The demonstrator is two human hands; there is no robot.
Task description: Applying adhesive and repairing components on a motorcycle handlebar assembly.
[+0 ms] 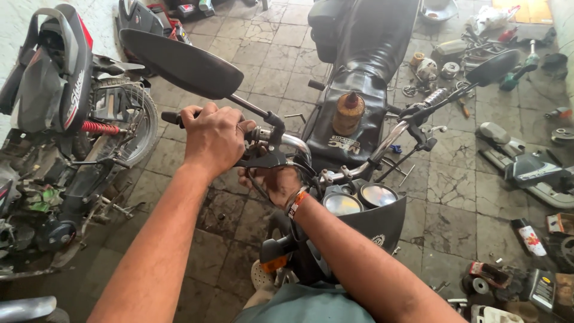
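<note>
Left hand (pixel 214 139) at centre-left of frame, fingers curled shut around the black handlebar grip (pixel 170 118), whose end pokes out to the left of the knuckles; right hand (pixel 276 181) lower, just beneath the switch housing (pixel 263 159) at frame centre, palm up, fingers cupped against the underside; whether they pinch the cable there, cannot tell; an orange band on that wrist. Large black mirror (pixel 182 63) rises on its stalk above the left hand, upper left of centre. Chrome handlebar (pixel 382 149) runs right to the far grip and a second mirror (pixel 491 67) at upper right. Twin round gauges (pixel 357 198) sit just below the bar, centre; black fuel tank (pixel 353 128) beyond them, with a brown ribbed cylinder (pixel 348 112) standing on it. Partly stripped motorcycle (pixel 66 137) with a red spring at far left. Loose parts and tools (pixel 478 54) scattered on the tiled floor (pixel 454 197), upper right and lower right.
</note>
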